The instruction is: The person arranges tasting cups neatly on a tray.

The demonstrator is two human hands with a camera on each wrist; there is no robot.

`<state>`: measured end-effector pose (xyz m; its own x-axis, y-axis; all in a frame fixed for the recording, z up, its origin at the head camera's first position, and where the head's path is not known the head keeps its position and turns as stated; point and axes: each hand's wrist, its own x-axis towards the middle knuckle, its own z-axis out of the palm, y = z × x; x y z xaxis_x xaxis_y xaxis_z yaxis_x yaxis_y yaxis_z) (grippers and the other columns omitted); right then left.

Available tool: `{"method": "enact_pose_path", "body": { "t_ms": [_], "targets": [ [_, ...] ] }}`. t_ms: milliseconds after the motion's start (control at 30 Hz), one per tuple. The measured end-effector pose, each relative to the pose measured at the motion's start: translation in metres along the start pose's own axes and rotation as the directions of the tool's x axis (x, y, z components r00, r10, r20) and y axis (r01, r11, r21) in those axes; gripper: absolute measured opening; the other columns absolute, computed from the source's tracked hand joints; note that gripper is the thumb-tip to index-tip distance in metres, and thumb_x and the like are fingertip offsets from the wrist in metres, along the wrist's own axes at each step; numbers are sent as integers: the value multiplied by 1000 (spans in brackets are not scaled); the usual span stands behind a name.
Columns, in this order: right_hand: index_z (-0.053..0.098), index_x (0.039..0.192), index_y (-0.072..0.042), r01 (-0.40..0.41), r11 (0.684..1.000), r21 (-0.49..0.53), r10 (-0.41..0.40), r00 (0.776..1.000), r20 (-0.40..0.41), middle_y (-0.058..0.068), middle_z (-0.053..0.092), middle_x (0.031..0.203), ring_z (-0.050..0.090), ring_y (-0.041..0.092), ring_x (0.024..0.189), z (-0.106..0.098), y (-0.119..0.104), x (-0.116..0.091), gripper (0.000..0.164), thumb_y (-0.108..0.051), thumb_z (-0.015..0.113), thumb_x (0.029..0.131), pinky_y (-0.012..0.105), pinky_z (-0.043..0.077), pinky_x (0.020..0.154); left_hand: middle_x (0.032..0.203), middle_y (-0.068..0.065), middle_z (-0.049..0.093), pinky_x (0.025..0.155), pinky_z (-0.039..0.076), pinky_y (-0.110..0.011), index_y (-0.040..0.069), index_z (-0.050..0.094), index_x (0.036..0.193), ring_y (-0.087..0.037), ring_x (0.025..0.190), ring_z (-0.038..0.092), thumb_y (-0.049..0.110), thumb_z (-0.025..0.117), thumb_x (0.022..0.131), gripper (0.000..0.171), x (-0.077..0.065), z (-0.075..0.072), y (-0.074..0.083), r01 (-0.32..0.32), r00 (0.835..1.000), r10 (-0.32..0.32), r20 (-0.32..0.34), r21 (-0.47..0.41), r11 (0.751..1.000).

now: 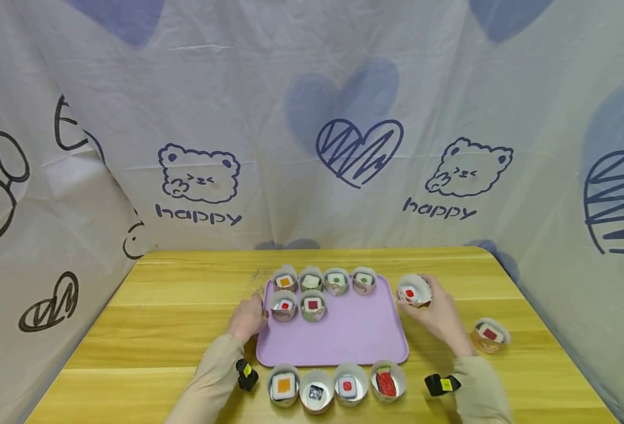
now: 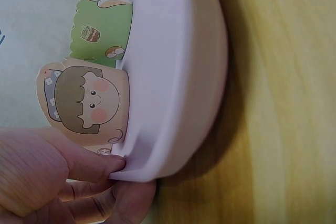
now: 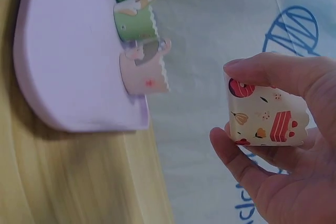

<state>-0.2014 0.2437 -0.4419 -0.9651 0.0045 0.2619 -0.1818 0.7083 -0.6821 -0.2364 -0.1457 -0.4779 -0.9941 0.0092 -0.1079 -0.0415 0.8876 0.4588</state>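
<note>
My right hand holds a paper baking cup just off the right edge of the lilac tray. Inside that cup lies a small white piece with a red top. Thumb and fingers grip its sides in the right wrist view, where the cup wall carries printed cakes and doughnuts. On the tray's left side, my left hand pinches the rim between thumb and fingers. Several filled cups stand on the tray: a back row, plus two cups in front at the left.
Along the tray's front edge, on the wooden table, stands a row of filled cups, among them one with an orange-topped piece and one with a red piece. Another cup is beside my right forearm. A printed cloth hangs behind.
</note>
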Motion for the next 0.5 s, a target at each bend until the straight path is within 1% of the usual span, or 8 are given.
{"method": "enact_pose_path", "body": {
  "t_ms": [233,500],
  "targets": [
    [46,134,10,-2,999,43,0,1000,26,31,63,119,64,43,107,8,-10,7,67,-10,81,81,56,54,94,82,-19,61,59,49,-35,-5,56,107,-28,71,60,9,60,94,19,1,0,0,3,1000,-3,-4,1,1000],
    [45,136,7,8,999,31,-11,996,84,30,64,121,64,43,110,15,-19,12,67,-11,80,81,56,55,93,84,-19,62,63,51,-38,-4,56,106,-30,75,61,10,61,94,19,0,1,0,4,1000,-4,1,9,1000]
  ]
}}
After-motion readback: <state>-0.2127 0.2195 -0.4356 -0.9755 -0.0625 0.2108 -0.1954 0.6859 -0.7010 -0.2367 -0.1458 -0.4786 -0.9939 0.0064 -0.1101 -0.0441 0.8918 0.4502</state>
